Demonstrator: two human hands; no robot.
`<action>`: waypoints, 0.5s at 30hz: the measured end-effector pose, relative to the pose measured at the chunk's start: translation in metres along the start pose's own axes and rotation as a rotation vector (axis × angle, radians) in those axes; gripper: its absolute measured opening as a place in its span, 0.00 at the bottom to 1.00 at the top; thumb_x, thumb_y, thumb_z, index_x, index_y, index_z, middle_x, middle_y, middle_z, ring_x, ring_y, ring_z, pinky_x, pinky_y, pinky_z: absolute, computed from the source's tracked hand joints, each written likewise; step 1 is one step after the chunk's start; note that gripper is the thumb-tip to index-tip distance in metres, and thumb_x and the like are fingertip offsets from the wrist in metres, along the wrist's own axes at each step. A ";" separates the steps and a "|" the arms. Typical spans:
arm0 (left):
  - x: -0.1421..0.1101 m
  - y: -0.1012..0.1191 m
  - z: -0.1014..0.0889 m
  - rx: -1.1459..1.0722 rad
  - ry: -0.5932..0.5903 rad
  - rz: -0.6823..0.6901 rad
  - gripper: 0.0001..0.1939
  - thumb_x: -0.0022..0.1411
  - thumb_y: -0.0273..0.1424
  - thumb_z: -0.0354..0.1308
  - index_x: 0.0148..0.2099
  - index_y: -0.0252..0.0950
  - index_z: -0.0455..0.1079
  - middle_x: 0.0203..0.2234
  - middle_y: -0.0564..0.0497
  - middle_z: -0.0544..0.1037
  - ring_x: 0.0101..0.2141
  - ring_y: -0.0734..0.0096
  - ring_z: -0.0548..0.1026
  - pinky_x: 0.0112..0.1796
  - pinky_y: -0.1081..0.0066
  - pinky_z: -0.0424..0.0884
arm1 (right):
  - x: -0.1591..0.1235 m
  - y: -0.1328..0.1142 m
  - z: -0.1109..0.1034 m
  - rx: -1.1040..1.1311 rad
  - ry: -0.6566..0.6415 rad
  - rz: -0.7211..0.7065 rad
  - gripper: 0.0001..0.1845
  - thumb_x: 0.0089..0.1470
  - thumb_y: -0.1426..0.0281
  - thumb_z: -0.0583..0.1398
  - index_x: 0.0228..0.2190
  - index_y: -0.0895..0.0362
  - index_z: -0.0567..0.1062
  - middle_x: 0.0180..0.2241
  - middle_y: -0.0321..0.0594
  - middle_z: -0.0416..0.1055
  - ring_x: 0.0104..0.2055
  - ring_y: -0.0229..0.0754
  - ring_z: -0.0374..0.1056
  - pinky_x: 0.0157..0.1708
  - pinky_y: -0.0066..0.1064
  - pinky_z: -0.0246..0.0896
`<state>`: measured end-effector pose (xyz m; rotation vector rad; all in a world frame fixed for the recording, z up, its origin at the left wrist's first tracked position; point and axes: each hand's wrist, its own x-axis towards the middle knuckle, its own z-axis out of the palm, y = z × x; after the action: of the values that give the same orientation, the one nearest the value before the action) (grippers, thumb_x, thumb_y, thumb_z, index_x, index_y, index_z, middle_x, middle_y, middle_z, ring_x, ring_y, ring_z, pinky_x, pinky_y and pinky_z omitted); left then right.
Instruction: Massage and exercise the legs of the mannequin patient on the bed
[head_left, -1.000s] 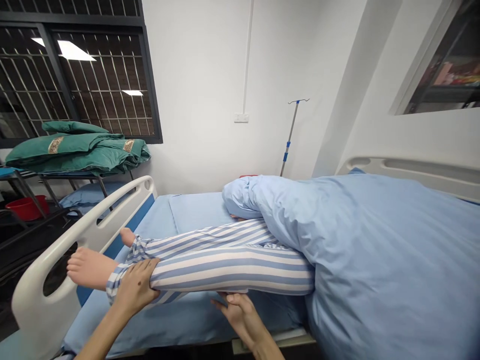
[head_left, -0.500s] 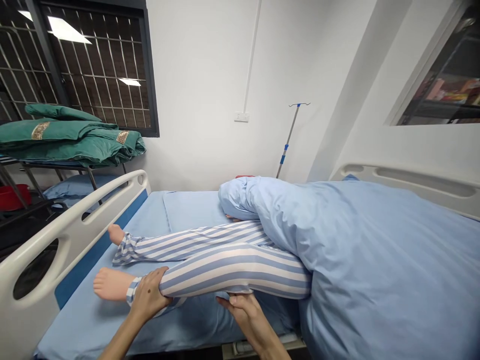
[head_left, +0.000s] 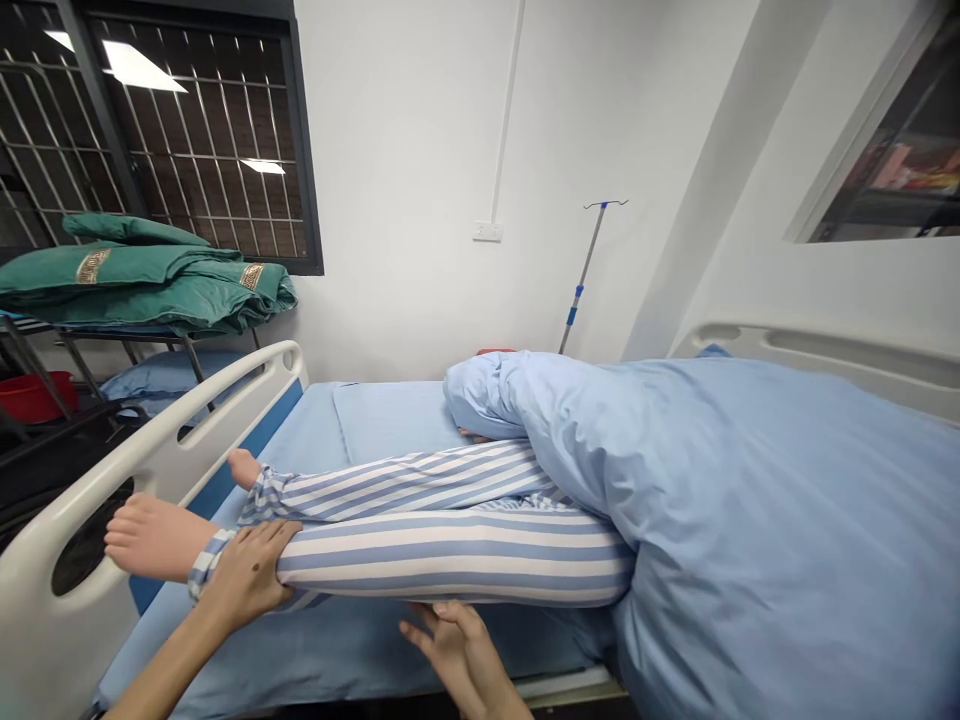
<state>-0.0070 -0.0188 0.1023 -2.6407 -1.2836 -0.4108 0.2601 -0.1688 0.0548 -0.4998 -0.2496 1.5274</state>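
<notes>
Ward room, hosp bed (head_left: 337, 650) w/ blue sheets. Manikin's striped leg (head_left: 450, 560) lies across other leg, bare foot (head_left: 154, 538) by side rail (head_left: 150, 450). L hand (head_left: 244, 575) gripping shin nr ankle, fingers curled over top; R hand (head_left: 457, 645) open, fingers at calf underside.

A dark window with metal bars (head_left: 195, 140) is in the white wall. Green blankets (head_left: 142, 270) lie in a pile on a metal rack (head_left: 150, 332), and a red tub (head_left: 30, 370) sits low down by it. A thin drip pole (head_left: 581, 275) stands near a white wall plug (head_left: 487, 231).
</notes>
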 end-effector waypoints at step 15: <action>0.001 -0.025 -0.002 0.124 -0.170 0.012 0.25 0.42 0.27 0.52 0.47 0.39 0.67 0.40 0.47 0.72 0.41 0.58 0.68 0.41 0.63 0.59 | 0.034 0.064 -0.034 0.179 0.074 0.139 0.08 0.36 0.73 0.63 0.21 0.57 0.67 0.33 0.37 0.68 0.48 0.55 0.63 0.40 0.41 0.61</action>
<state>-0.0265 -0.0034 0.1058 -2.6234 -1.2942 -0.1017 0.2206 -0.1428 -0.0094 -0.4373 -0.0208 1.6449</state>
